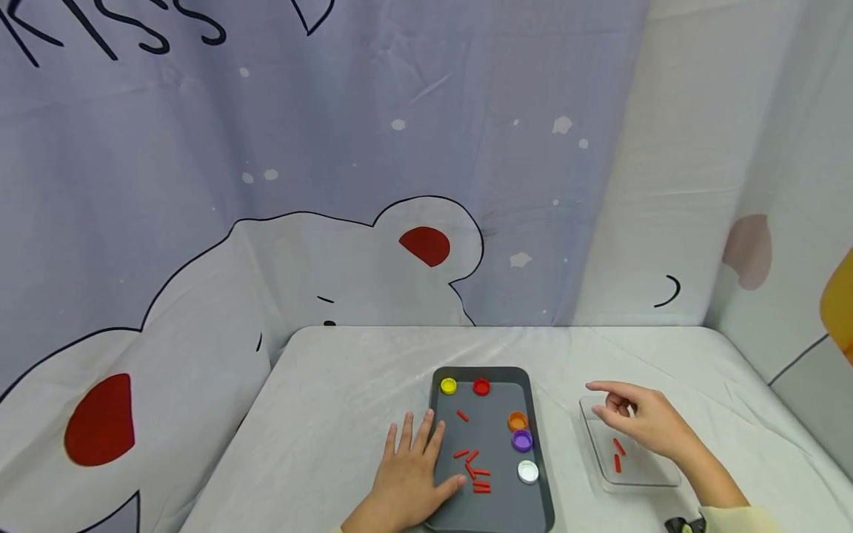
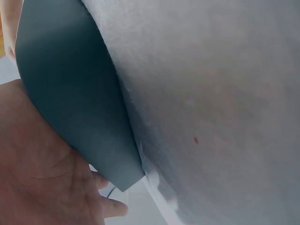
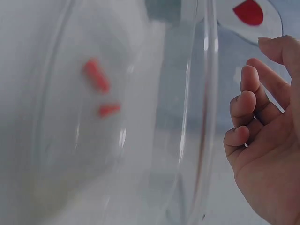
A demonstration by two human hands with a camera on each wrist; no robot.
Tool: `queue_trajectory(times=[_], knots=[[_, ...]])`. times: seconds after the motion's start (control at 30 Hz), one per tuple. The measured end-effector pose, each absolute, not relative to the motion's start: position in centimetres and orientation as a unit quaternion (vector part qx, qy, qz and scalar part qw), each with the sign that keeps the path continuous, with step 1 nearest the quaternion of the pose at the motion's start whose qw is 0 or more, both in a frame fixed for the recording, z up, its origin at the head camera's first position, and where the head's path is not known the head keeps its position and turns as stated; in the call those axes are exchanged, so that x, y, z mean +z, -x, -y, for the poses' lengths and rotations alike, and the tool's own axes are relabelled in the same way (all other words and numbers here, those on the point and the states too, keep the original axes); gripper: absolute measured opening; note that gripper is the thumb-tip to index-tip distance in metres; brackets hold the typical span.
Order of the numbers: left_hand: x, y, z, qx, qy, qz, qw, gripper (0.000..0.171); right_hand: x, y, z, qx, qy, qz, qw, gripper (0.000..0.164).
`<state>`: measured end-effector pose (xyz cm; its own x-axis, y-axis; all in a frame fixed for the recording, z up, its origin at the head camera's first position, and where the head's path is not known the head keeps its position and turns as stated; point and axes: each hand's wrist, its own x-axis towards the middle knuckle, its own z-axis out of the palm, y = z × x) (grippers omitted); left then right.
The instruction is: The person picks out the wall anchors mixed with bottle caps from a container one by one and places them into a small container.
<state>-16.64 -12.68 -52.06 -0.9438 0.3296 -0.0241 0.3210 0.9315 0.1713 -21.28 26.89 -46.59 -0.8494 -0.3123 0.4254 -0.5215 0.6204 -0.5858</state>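
Observation:
My left hand [image 1: 409, 477] lies with straight, spread fingers over the left edge of a dark grey tray [image 1: 503, 511]. Several short red sticks [image 1: 481, 484] are scattered on the tray near the thumb. Above a clear plastic box [image 1: 643, 485] hovers my right hand [image 1: 649, 422], palm turned inward and fingers loosely bent. Nothing shows between its thumb and index finger. Two red sticks [image 1: 617, 463] lie in the box; the right wrist view shows the red sticks [image 3: 96, 75] blurred through its wall. From below, the left wrist view shows the tray's side [image 2: 79, 93] against the palm.
Round caps stand on the tray: a yellow cap [image 1: 449, 386] and red cap [image 1: 481, 387] at the far end, an orange cap [image 1: 517, 421], purple cap [image 1: 522, 440] and white cap [image 1: 528, 471] along the right side. White cloth [image 1: 346, 400] covers the table; printed curtains [image 1: 333, 148] hang behind.

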Motion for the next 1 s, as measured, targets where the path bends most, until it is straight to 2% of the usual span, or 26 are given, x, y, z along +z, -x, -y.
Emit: queue_trajectory(times=[0.37, 0.77, 0.87, 1.0], knots=[[-51.9, 16.8, 12.5, 0.076, -0.165, -0.983, 0.032, 0.092, -46.2, 23.4, -21.9, 0.394, -0.294, 0.868, 0.062, 0.032], [-51.4, 16.5, 12.4, 0.073, -0.156, -0.984, 0.046, 0.093, -46.5, 26.4, -16.6, 0.394, -0.363, 0.842, -0.073, 0.042], [-51.1, 16.4, 12.4, 0.073, -0.157, -0.984, 0.046, 0.093, -46.7, 27.1, -15.2, 0.383, -0.368, 0.842, -0.092, 0.043], [-51.3, 16.7, 12.3, 0.065, -0.157, -0.984, 0.045, 0.094, -47.3, 27.9, -13.8, 0.362, -0.397, 0.839, -0.089, 0.04]])
